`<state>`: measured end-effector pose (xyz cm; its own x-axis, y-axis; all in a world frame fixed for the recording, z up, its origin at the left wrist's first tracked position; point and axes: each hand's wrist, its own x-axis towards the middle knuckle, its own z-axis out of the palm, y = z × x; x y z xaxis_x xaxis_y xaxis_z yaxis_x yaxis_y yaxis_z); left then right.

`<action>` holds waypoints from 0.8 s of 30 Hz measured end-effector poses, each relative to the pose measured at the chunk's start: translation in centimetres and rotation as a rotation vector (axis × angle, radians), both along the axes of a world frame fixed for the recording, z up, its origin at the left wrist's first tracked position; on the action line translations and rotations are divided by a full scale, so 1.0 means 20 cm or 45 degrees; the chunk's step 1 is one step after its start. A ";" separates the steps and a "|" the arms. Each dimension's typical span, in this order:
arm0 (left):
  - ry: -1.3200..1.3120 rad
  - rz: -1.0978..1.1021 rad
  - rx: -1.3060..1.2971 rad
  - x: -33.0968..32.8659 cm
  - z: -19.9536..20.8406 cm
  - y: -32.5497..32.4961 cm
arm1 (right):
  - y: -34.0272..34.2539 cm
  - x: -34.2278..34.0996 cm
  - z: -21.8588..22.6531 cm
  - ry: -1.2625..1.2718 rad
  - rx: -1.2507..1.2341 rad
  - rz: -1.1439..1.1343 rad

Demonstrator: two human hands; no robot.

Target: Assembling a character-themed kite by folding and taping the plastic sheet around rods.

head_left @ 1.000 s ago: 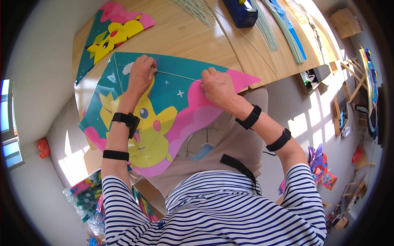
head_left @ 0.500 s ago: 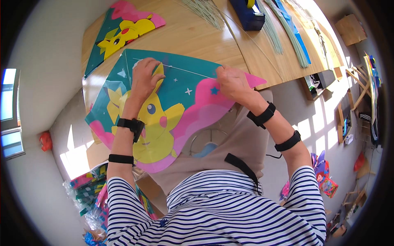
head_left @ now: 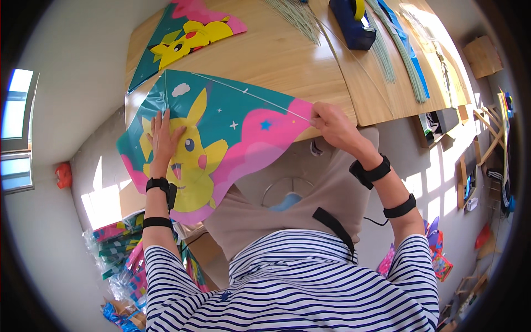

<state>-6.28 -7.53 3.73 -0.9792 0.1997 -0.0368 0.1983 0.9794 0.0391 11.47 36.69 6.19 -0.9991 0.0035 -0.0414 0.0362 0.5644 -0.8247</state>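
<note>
A kite sheet (head_left: 249, 119) in teal, pink and yellow, printed with a cartoon animal, lies over the table's near edge and hangs toward my lap. My left hand (head_left: 161, 139) rests on its left half, fingers stretched out and pressing the sheet. A thin white rod (head_left: 260, 98) runs near the far right edge of the kite. At the rod's end, my right hand (head_left: 333, 126) pinches the kite's pink right corner; its fingertips partly cover the spot.
On the wooden table (head_left: 276, 61) lie another kite sheet (head_left: 193, 36), bundles of thin pale rods (head_left: 406, 61) and a dark blue tape dispenser (head_left: 354, 27). Packed kites (head_left: 119, 249) pile up on the floor at left. An open box (head_left: 434, 128) sits beyond the table's right edge.
My left hand has left the kite's far edge and moved nearer and left, now flat on the print. My right hand has shifted right, to the pink corner.
</note>
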 end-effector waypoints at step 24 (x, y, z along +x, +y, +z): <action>0.171 -0.670 0.671 0.02 0.00 0.91 | 0.06 -0.15 -0.08 -0.179 0.004 0.088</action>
